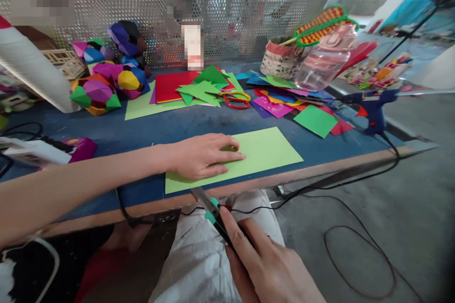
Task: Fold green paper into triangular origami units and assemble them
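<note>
A light green sheet of paper lies near the front edge of the blue table. Pressing flat on its left half is my left hand, fingers spread and holding nothing. My right hand is wrapped round a utility knife with a teal and black body, index finger stretched along the top. The knife's blade is out and points up and left, just below the paper's front edge; whether it touches the table's edge I cannot tell.
Behind the sheet lie stacked coloured papers and red-and-yellow scissors. Loose paper squares, a pink bottle and a blue glue gun are at right. Folded paper balls and a white cone stand left. A cable hangs along the front edge.
</note>
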{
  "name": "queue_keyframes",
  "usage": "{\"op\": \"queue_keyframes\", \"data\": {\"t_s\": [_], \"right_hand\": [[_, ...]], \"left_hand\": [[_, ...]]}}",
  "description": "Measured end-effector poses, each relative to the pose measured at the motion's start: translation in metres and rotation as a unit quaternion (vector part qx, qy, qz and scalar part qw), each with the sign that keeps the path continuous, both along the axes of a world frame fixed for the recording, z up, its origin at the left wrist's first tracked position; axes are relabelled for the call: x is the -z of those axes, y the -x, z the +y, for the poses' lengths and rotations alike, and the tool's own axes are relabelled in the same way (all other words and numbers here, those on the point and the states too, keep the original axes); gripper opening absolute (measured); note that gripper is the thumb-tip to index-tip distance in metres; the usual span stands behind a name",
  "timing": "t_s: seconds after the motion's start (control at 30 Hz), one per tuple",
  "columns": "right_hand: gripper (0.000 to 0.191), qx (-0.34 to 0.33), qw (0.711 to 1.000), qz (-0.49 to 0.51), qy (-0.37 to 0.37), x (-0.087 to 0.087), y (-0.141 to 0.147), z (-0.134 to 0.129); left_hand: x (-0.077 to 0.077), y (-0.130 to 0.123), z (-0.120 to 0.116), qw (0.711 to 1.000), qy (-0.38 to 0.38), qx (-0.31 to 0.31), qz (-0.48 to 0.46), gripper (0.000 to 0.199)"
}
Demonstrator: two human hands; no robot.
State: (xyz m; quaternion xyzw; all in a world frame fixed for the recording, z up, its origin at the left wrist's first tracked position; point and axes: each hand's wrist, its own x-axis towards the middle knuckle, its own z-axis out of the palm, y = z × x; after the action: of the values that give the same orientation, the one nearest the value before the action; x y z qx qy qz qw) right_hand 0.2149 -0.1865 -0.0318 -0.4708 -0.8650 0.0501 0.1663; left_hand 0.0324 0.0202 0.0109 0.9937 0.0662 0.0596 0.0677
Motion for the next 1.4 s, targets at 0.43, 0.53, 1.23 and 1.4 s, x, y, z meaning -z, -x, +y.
{"op": "queue_keyframes", "data": {"t_s": [0.43, 0.53, 1.23, 1.4], "right_hand": [[0.057, -0.009, 0.999, 0.037, 0.002, 0.006, 0.005, -0.006], [0.057, -0.007, 0.999, 0.041, 0.012, 0.005, 0.008, -0.004], [0.054, -0.032, 0.998, 0.053, 0.009, 0.007, 0.024, 0.002], [0.054, -0.018, 0.998, 0.064, 0.023, 0.008, 0.028, 0.001]], "left_hand": [[0.006, 0.011, 0.0, 0.994, 0.073, -0.035, 0.072, 0.055], [0.006, 0.011, -0.001, 0.994, 0.069, -0.037, 0.078, 0.056], [0.007, 0.012, -0.001, 0.994, 0.063, -0.042, 0.081, 0.056], [0.007, 0.011, -0.001, 0.994, 0.056, -0.042, 0.082, 0.056]]}}
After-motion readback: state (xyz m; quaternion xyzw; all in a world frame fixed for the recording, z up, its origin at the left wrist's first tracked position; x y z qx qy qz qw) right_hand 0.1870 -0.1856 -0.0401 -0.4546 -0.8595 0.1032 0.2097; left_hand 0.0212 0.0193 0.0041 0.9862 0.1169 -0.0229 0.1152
